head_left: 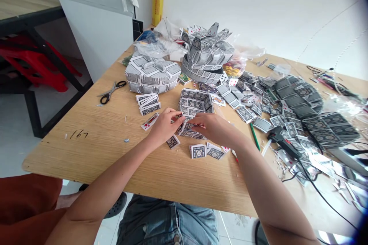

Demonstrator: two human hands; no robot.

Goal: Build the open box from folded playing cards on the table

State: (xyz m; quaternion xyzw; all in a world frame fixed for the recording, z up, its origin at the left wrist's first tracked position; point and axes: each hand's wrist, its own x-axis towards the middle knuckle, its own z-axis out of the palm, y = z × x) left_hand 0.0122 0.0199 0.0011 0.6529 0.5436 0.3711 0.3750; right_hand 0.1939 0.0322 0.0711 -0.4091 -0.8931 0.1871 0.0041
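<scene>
A small box built of folded playing cards stands on the table in front of me. My left hand pinches the near left corner of its wall. My right hand has its fingers closed on the near wall, a little to the right. Their fingertips partly hide the box's near edge. Several folded cards lie on the near side of the box, and a red-suited card is left of my left hand. Beyond it sits a small pile of folded cards.
Scissors lie on the left. Behind stand a lidded card box and a taller card construction. Loose cards, a green pencil and a corded glue gun cover the right side. Another person's leg is at lower left.
</scene>
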